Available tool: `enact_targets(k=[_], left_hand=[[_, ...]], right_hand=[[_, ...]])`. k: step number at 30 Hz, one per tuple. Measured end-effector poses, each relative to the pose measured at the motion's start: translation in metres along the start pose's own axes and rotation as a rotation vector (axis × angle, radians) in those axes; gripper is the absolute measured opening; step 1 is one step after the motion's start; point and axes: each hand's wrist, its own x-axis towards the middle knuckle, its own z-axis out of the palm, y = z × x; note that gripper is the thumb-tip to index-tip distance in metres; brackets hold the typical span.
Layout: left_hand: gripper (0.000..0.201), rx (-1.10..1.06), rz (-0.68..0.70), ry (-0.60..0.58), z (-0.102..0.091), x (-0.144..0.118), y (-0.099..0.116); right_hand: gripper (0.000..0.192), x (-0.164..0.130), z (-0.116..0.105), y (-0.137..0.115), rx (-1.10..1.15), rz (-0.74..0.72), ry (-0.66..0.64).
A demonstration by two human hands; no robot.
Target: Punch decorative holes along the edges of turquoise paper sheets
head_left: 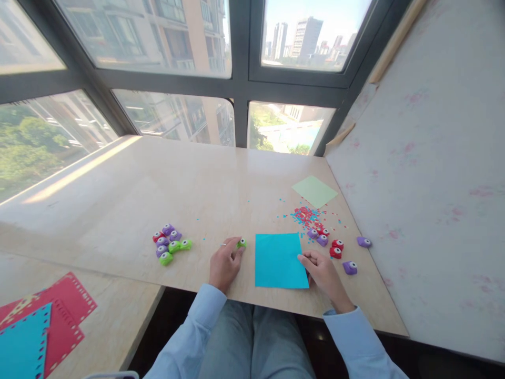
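Observation:
Between the fingertips of my left hand is a small green craft punch, held on the table left of the blue paper. The square sheet of blue paper lies in front of me, its edges uncut as far as I can see. My right hand pinches the paper's right edge between thumb and fingers. Close by on the right are red punches and purple punches. Further left sits a cluster of purple, red and green punches.
Red and blue paper bits are scattered at the right, beside a pale green sheet. Red sheets and a blue sheet with punched edges lie at lower left. A papered wall bounds the right; windows stand behind the table.

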Motion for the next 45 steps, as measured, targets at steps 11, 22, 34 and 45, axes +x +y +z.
enact_targets(k=[11,22,34,45], left_hand=[[0.027,-0.013,-0.109,0.321,-0.037,-0.016,-0.019],[0.022,0.306,-0.268,0.340,-0.078,-0.035,-0.054],[0.026,0.209,-0.323,0.360,-0.087,-0.035,-0.056],[0.027,-0.060,0.041,0.105,-0.037,-0.045,0.030]], right_hand=[[0.048,-0.001,0.006,-0.001,-0.078,0.010,0.144],[0.052,0.003,0.004,0.003,-0.174,0.059,0.161],[0.050,0.001,0.005,-0.002,-0.208,0.058,0.133],[0.042,-0.004,0.014,-0.009,-0.206,-0.063,0.159]])
